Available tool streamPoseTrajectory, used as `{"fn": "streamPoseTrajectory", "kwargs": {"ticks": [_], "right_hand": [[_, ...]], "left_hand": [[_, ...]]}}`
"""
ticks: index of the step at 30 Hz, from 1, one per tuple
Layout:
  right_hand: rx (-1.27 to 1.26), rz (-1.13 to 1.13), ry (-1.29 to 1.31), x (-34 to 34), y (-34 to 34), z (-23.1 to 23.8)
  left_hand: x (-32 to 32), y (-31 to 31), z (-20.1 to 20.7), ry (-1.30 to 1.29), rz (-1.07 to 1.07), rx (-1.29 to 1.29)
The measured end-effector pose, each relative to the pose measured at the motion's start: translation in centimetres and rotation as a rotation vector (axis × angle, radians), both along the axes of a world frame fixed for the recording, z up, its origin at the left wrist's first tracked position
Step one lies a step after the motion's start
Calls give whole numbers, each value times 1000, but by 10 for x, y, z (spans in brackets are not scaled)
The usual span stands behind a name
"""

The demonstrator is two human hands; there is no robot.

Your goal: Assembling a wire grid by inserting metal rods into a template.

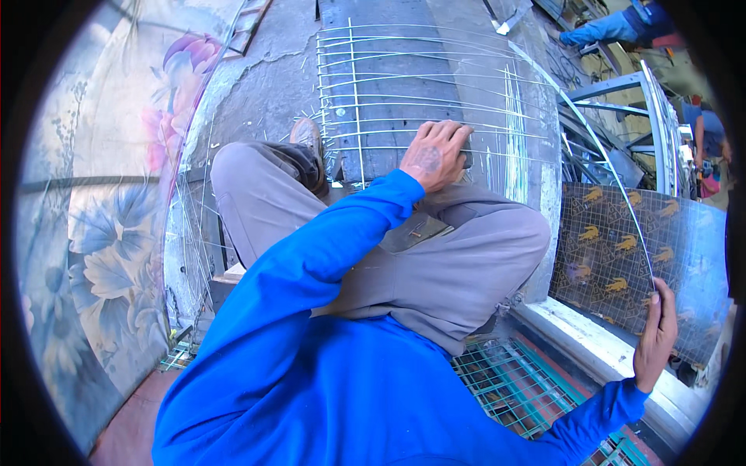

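My right hand (657, 338) is out at the far right, thumb and fingers pinched on the end of a long thin metal rod (610, 159). The rod curves up and away to the top of the view. Between my knees, my left hand (439, 155) rests at the near right edge of a dark board (392, 116), fingers bent and together; whatever is under them is hidden. Across that board lie several thin metal rods (404, 105), spread side by side, with one upright rod (356, 93) crossing them near their left ends.
A bundle of thin rods (513, 140) lies right of the board. Further right stand a grey metal frame (653, 109) and a patterned dark sheet (606, 256). Green wire mesh (513, 380) lies below. A floral curtain (116, 194) hangs left. Other people are at upper right.
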State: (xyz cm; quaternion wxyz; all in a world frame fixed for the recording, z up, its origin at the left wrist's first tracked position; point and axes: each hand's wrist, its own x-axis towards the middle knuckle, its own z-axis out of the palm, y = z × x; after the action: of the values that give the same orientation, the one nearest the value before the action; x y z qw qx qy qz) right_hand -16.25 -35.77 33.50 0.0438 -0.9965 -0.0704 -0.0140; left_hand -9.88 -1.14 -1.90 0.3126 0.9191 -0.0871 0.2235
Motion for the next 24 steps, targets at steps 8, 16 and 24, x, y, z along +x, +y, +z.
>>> {"fn": "streamPoseTrajectory", "kwargs": {"ticks": [8, 16, 24], "right_hand": [[471, -10, 49, 27, 13, -111], [910, 98, 100, 127, 79, -195], [1366, 48, 90, 212, 122, -268]], "left_hand": [[0, 2, 4, 76, -13, 25], [0, 0, 2, 96, -19, 104], [-1, -1, 4, 117, 3, 150]]}}
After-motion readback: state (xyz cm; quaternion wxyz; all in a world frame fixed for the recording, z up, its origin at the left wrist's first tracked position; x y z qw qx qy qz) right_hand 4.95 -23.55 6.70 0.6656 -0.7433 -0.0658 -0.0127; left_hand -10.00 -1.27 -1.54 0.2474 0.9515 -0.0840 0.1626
